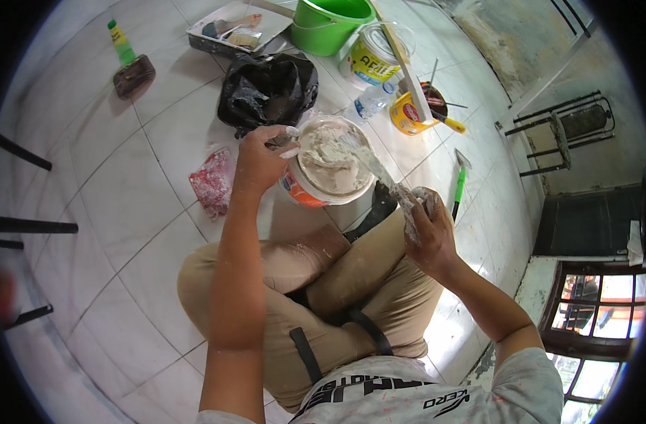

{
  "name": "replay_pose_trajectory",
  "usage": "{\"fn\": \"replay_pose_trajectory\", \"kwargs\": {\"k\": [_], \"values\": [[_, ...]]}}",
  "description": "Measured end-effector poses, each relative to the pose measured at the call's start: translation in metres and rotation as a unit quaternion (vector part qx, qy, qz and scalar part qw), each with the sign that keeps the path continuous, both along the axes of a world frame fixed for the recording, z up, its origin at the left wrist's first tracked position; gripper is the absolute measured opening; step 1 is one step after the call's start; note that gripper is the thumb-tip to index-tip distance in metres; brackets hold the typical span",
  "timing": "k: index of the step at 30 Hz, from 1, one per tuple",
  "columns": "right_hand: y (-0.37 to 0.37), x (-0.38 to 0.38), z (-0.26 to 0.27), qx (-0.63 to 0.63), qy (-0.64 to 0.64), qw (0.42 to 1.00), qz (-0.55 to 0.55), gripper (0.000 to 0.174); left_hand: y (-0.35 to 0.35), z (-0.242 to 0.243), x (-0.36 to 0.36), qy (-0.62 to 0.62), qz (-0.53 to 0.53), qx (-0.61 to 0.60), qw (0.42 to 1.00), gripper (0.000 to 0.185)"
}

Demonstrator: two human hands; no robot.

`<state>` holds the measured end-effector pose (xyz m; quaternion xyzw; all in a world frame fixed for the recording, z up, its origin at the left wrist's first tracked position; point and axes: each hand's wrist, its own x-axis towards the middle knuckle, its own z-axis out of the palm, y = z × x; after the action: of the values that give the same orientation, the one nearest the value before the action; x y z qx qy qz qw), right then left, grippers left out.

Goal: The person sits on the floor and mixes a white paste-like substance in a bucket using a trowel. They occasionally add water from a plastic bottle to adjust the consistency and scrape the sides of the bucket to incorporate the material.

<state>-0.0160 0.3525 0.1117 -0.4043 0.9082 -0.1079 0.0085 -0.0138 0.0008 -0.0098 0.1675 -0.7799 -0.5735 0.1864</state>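
Observation:
In front of my crossed legs, a white plastic tub (304, 194) with an orange label stands on the floor. Pale, thick putty (331, 172) fills it, heaped and uneven in the middle. My left hand (264, 156) is at the tub's left rim, its whitened fingertips curled on the edge. My right hand (429, 228) grips a putty-smeared stirring tool (378, 168), perhaps a scraper, whose far end lies in the putty. White residue coats the fingers of both hands.
Beyond the tub sit a black plastic bag (270, 90), a water bottle (373, 103), a yellow tub of tools (408, 117), a green bucket (323, 32) and a paint tray (217, 45) with brushes. A red-and-white packet (213, 183) lies left, a green-handled scraper (460, 183) right.

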Motion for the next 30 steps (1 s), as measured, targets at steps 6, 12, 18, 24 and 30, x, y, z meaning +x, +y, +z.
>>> {"fn": "replay_pose_trajectory", "kwargs": {"k": [6,12,18,24,30], "values": [[-0.009,0.039,-0.095,-0.038,0.116,0.989,-0.081,0.078,0.003,-0.011,-0.004,0.023,0.009,-0.010,1.000,0.032],[-0.038,0.095,-0.128,0.014,0.041,0.988,-0.148,0.077,0.006,-0.011,-0.002,0.024,0.022,-0.039,0.999,0.030],[-0.021,0.110,-0.080,0.024,0.018,0.994,-0.103,0.073,0.004,-0.002,-0.002,-0.002,0.009,-0.007,1.000,0.031],[0.012,0.075,-0.059,-0.169,0.019,0.981,-0.094,0.074,0.003,-0.014,-0.006,0.028,0.005,0.004,1.000,0.031],[-0.037,0.024,-0.109,-0.600,-0.436,0.624,-0.247,0.047,0.005,-0.008,-0.004,0.025,0.015,-0.008,1.000,0.030]]}}
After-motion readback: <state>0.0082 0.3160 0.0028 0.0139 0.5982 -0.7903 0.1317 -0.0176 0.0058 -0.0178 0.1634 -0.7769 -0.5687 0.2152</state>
